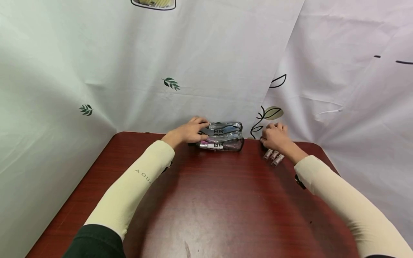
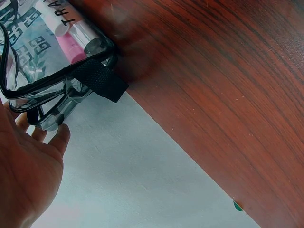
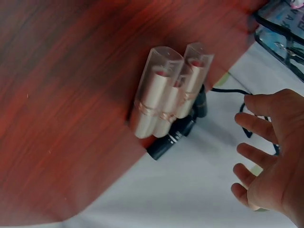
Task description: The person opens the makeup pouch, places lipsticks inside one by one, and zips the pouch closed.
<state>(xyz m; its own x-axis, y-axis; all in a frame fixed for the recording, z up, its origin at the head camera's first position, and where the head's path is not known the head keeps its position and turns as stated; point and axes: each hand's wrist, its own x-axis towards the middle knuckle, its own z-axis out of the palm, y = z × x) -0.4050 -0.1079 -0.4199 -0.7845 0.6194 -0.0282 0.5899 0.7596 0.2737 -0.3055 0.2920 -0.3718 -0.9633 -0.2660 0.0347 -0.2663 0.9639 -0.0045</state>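
Observation:
A clear zip pouch (image 1: 226, 138) with black trim sits at the table's back edge. Pink (image 2: 71, 47) and white tubes (image 2: 54, 19) show through its plastic. My left hand (image 1: 188, 132) grips the pouch's left end by the edge, fingers partly hidden behind it in the left wrist view. To the right, three lipsticks (image 3: 152, 95) with clear caps lie side by side, and a black tube (image 3: 166, 142) lies against their ends. My right hand (image 1: 275, 138) hovers by them, fingers spread and apart from the lipsticks in the right wrist view.
The dark red wooden table (image 1: 206, 200) stretches toward me. A white printed cloth (image 1: 209, 71) hangs close behind its back edge and along both sides. A black strap (image 2: 99, 80) sticks out from the pouch's end.

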